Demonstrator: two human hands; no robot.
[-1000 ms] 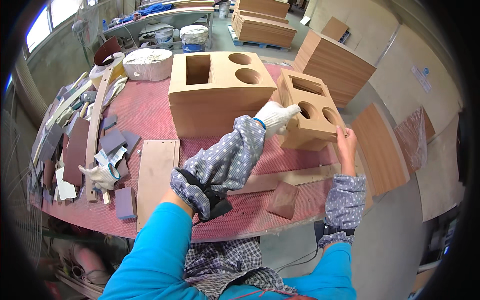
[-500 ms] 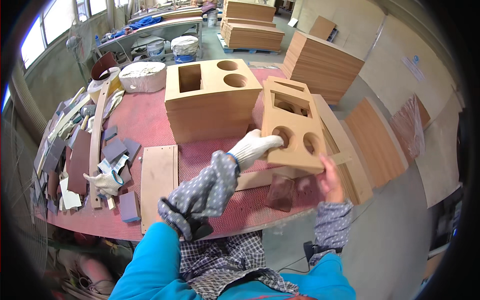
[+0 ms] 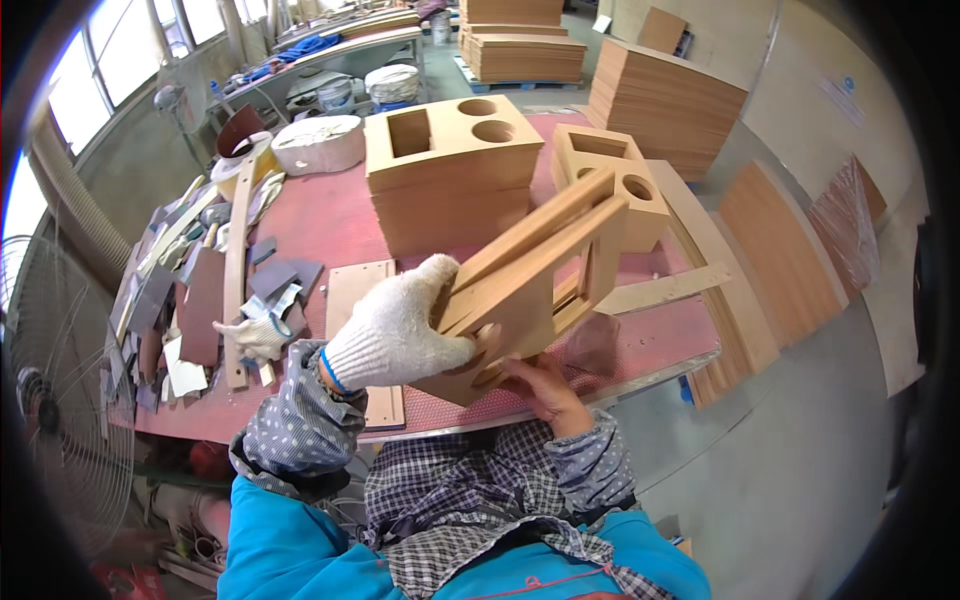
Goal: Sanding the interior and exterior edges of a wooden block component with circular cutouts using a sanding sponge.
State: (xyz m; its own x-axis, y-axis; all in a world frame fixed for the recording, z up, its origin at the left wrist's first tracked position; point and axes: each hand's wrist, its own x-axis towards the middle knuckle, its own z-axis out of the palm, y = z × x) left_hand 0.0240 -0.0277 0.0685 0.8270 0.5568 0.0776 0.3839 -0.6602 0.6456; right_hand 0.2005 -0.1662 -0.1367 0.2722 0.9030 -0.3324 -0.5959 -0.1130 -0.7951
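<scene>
In front of me, over the near edge of the red-topped table, several wooden panels with cut-outs (image 3: 535, 300) are held together, tilted up on edge. My left hand (image 3: 395, 330), in a white knit glove, is closed round their left end. My bare right hand (image 3: 545, 388) grips the lower side near a round hole; some of its fingers are hidden behind the wood. Beyond them stands a tall stack of panels (image 3: 450, 195) with one rectangular and two round openings. A lower stack of similar panels (image 3: 645, 215) lies to its right, partly covered by the held ones.
Sanding blocks (image 3: 275, 280), scraps and a spare glove (image 3: 255, 338) crowd the table's left. A flat panel (image 3: 385, 405) lies under my left arm. A wooden strip (image 3: 665, 290) and a dark reddish pad (image 3: 592, 345) lie right. Board stacks (image 3: 665, 105) stand beyond; a fan (image 3: 75, 400) is left.
Both hands have lifted panels off the right-hand stack and brought them toward me and left, turning them on edge. The lower stack is left behind. My view has shifted slightly.
</scene>
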